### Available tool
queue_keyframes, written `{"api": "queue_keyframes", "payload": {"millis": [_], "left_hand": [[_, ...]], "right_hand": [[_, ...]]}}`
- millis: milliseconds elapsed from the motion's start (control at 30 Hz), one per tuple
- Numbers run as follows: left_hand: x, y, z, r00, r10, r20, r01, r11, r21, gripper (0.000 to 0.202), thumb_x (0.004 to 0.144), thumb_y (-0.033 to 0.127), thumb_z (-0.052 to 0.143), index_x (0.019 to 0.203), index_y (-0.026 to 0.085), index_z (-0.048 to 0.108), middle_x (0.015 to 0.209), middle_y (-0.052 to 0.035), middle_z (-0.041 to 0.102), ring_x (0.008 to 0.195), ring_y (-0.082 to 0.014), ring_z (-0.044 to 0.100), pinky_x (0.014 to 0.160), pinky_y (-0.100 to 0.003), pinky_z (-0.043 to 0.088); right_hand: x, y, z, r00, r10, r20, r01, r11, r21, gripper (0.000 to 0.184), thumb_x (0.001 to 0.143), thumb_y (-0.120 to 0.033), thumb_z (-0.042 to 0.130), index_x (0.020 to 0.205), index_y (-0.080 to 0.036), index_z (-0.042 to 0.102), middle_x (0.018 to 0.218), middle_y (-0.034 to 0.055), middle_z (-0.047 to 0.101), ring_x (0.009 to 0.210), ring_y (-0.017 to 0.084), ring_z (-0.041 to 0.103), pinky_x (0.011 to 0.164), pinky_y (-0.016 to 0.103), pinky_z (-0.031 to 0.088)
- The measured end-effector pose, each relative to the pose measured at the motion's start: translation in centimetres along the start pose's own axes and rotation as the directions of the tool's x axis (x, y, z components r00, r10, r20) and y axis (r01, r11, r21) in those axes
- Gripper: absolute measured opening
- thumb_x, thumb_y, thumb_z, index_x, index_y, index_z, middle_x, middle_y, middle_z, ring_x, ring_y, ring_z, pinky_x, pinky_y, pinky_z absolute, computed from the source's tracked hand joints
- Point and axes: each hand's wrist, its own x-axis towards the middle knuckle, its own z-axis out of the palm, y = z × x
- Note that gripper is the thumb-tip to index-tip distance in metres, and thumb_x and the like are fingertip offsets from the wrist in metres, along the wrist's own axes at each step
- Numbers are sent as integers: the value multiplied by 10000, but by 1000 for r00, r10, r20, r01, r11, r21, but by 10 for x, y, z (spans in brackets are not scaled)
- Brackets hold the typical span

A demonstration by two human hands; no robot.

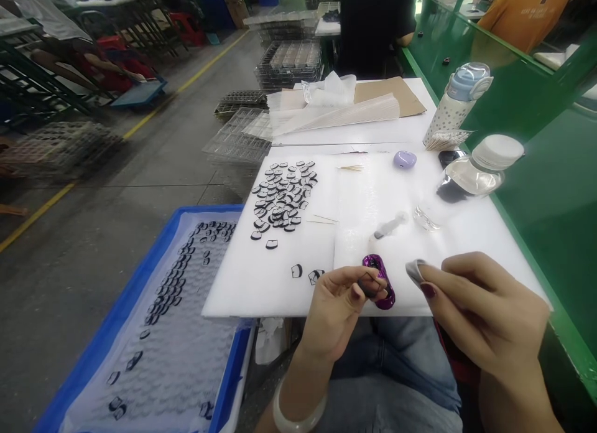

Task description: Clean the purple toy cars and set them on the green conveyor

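Note:
My left hand [338,305] is closed in a pinch on a small black frame-shaped part [370,285] over the table's front edge. In my right hand [485,302], thumb and forefinger grip a small grey cloth [414,271], its tip pointing left. Behind the left fingers lies a shiny purple oval object [386,299], partly covered by them. Two loose black parts [296,271] rest just left of the hand. Farther off, a pile of the same black parts [282,196] spreads over the white table top [261,284].
A blue-rimmed tray [140,280] with rows of black parts stands at the left. Thin sticks [321,219], a lilac case [404,159], a clear bottle [476,172] and a dotted flask [457,103] are on the table. A green partition [550,172] runs along the right.

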Motion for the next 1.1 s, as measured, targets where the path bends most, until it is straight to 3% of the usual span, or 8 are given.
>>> {"api": "queue_keyframes", "payload": {"millis": [100, 167, 267, 333, 433, 600, 800, 1100], "left_hand": [[-7, 4, -8, 997, 65, 33, -69, 984, 163, 288, 676, 448, 877, 860, 235, 815, 750, -54, 771, 667, -166, 714, 643, -252, 619], [-14, 7, -12, 981, 193, 11, -178, 881, 439, 218, 721, 354, 865, 896, 237, 809, 794, -53, 780, 707, -185, 722, 660, -272, 619], [-22, 6, -12, 873, 474, 110, -347, 448, 824, 198, 769, 183, 816, 955, 245, 792, 875, -41, 780, 789, -195, 721, 730, -295, 606], [-23, 0, -8, 789, 557, 259, -421, 184, 888, 245, 781, 133, 789, 1003, 236, 775, 871, -40, 763, 794, -192, 707, 738, -304, 596], [-21, -11, -3, 737, 556, 385, -481, 32, 876, 253, 813, 129, 755, 1047, 224, 750, 846, -44, 729, 771, -185, 682, 724, -304, 586], [-16, -18, -3, 741, 533, 409, -470, -24, 882, 210, 838, 177, 745, 1046, 202, 736, 861, -48, 684, 772, -178, 666, 714, -283, 575], [-15, -9, -7, 819, 471, 328, -429, 122, 895, 217, 866, 184, 719, 1081, 159, 723, 997, -61, 653, 894, -157, 669, 812, -255, 578], [-14, -9, -6, 869, 414, 270, -350, 129, 928, 221, 879, 113, 642, 1077, 184, 710, 1269, -89, 652, 1029, -166, 691, 942, -295, 578]], "right_hand": [[-7, 2, 8, 991, 115, 71, -124, 982, 143, 222, 908, -117, 607, 1080, -219, 704, 844, 17, 595, 543, 66, 519, 462, 218, 408], [-12, 3, 15, 965, 215, 152, -242, 951, 194, 178, 923, -143, 605, 1054, -200, 712, 823, 15, 598, 551, 71, 529, 455, 211, 406], [-18, 4, 23, 911, 320, 259, -380, 897, 226, 156, 937, -202, 611, 1041, -188, 727, 798, 15, 608, 569, 81, 547, 454, 205, 409], [-20, 3, 26, 891, 352, 287, -423, 873, 244, 161, 939, -230, 613, 1037, -183, 732, 795, 16, 616, 571, 85, 555, 466, 209, 422], [-20, 1, 28, 878, 373, 301, -453, 852, 263, 159, 936, -251, 616, 1018, -187, 737, 791, 15, 619, 602, 99, 580, 498, 216, 448], [-20, 1, 28, 860, 377, 344, -475, 838, 269, 151, 928, -243, 626, 1021, -195, 735, 809, 14, 622, 650, 108, 605, 538, 216, 467], [-17, 3, 27, 841, 381, 384, -487, 842, 231, 125, 928, -242, 624, 989, -202, 725, 829, 18, 636, 661, 113, 614, 545, 218, 465], [-13, 2, 29, 817, 375, 437, -485, 858, 171, 62, 929, -242, 605, 923, -211, 659, 787, -6, 619, 622, 109, 581, 531, 227, 440]]}}
